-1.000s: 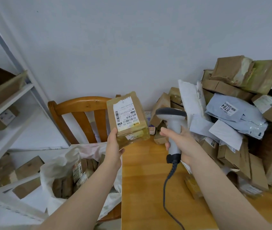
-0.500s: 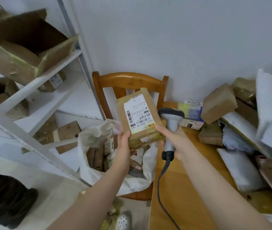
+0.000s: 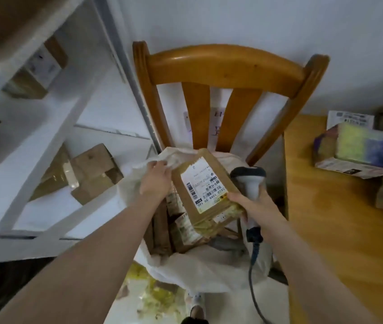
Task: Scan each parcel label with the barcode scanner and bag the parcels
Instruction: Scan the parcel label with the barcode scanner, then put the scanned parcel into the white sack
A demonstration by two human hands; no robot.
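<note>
We see a brown parcel [image 3: 209, 195], white label up, tilted over the open white bag [image 3: 209, 267] on the chair [image 3: 220, 64]. More parcels [image 3: 181, 228] stand inside. The corded grey scanner [image 3: 251, 181] sits upright just beside its right edge.

Head camera, close above bag [image 3: 199, 270]

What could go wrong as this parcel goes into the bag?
1. The right hand grips the scanner and only pinches the parcel by one corner, so it may slip or tip before clearing the rim of the bag, which the left hand holds open.
2. The bag looks well filled with upright parcels; this one may perch on top.
3. The scanner cable hangs across the bag's front and could snag.
</note>
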